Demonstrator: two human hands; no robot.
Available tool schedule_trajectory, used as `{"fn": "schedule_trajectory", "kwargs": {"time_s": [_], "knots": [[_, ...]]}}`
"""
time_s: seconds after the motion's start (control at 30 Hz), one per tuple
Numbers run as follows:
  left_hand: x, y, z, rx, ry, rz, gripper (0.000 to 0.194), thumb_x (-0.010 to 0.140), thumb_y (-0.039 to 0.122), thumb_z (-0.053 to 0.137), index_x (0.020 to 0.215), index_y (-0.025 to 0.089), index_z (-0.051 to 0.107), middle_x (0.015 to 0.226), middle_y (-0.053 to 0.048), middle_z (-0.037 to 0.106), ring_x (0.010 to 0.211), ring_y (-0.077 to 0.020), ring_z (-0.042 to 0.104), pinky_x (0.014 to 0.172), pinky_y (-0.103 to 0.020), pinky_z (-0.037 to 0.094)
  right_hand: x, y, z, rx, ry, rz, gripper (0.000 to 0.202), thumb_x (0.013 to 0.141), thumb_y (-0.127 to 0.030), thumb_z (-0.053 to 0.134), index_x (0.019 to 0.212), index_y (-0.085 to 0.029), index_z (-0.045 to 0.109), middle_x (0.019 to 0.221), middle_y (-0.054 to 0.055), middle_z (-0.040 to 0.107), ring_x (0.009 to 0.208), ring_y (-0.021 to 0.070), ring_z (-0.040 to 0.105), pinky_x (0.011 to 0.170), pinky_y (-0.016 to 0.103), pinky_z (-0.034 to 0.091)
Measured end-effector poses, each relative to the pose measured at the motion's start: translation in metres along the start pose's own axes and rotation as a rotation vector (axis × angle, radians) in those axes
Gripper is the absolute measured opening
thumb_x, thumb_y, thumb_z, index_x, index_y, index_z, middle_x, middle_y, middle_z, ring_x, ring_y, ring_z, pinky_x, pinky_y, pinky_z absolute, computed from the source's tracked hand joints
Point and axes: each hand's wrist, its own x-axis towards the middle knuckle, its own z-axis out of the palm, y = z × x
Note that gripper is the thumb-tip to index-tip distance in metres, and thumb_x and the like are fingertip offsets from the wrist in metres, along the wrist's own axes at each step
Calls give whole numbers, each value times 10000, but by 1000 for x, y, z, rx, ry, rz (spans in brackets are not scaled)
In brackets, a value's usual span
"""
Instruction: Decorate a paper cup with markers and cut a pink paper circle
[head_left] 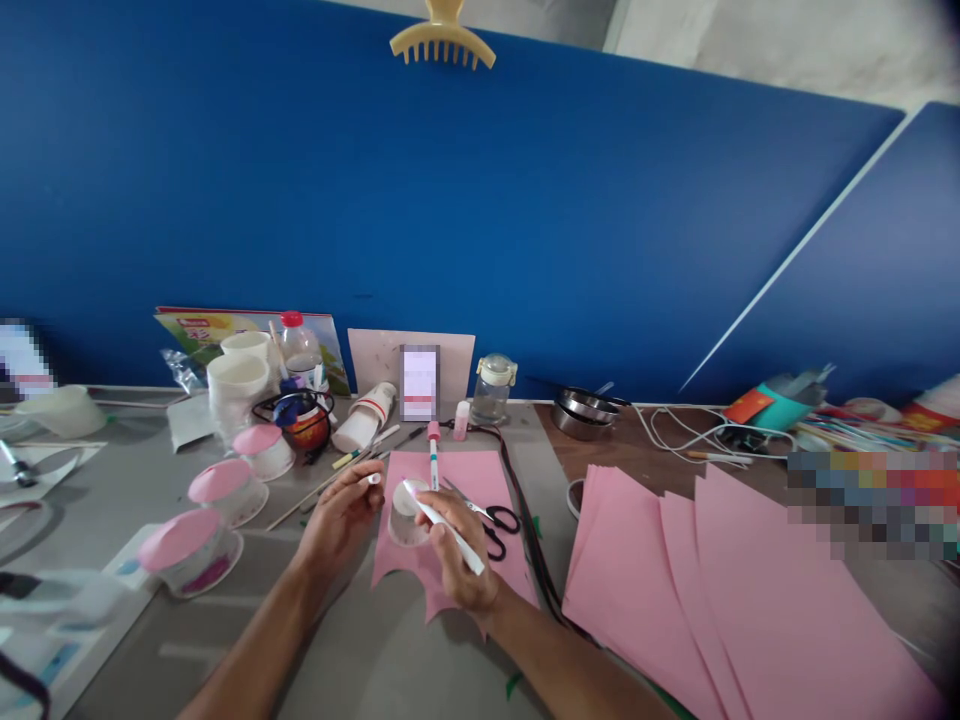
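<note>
On a grey tabletop [315, 650], a small, whitish, round-topped cup [405, 527] stands on a sheet of pink paper [480, 470] between the two hands, its top bare of pink. To the left, three flared white cups [244, 505] form a slanting row, each topped with a pink disc [180, 540]; these look further along, judging by their covers, while the middle one appears to lack its disc. The nearest of the row also shows a magenta patch low on its side.

The right hand [459, 582] wraps its fingers closely around a slim white pen [466, 555], whose tip is at the bare cup's top; whether it touches cannot be told. The left hand [341, 515] has its fingers drawn narrow, pinching a short white cylinder [373, 480], probably the pen's cap.

Curved bites leave sharp points along the sheet's near edge, suggesting pieces already cut. Black-handled metal scissors [487, 513] lie on its flat, matt surface. At right, large straight-edged pink sheets [810, 610] overlap, seemingly uncut.
</note>
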Motion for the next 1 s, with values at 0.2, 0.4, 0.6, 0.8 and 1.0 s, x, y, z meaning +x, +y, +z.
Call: {"fn": "schedule_trajectory", "kwargs": {"time_s": [0.2,0.4,0.6,0.8,1.0], "knots": [[-2,0,-1,38,-59,56,103,686,227,759,714,161,684,689,8,593,559,-74,485,575,-192,439,2,-7,2,-60,18,47,188,929,-346,463,962,-214,593,784,37,631,729,194,611,684,337,511],[-3,1,0,60,-70,45,166,687,275,780,707,140,685,668,5,585,552,-66,469,559,-180,416,9,-12,4,-43,7,-38,142,909,-283,496,913,-205,614,767,36,653,710,187,597,695,341,495],[-3,0,-2,55,-114,39,203,684,304,798,710,138,684,645,3,580,561,-70,472,566,-176,414,9,-11,5,-36,25,-73,157,916,-296,490,897,-188,602,757,44,652,689,179,581,677,339,487],[-4,-2,-1,83,-144,46,214,683,313,805,689,130,694,618,5,560,552,-67,454,546,-168,401,10,-11,6,-23,22,-73,130,906,-280,511,907,-195,609,752,41,652,687,176,584,678,329,477],[-6,0,1,93,-148,38,236,648,332,832,674,135,705,620,3,558,574,-75,464,557,-171,409,8,-9,6,-43,-8,-57,154,906,-303,509,912,-192,616,761,46,655,689,179,585,691,331,477]]}}
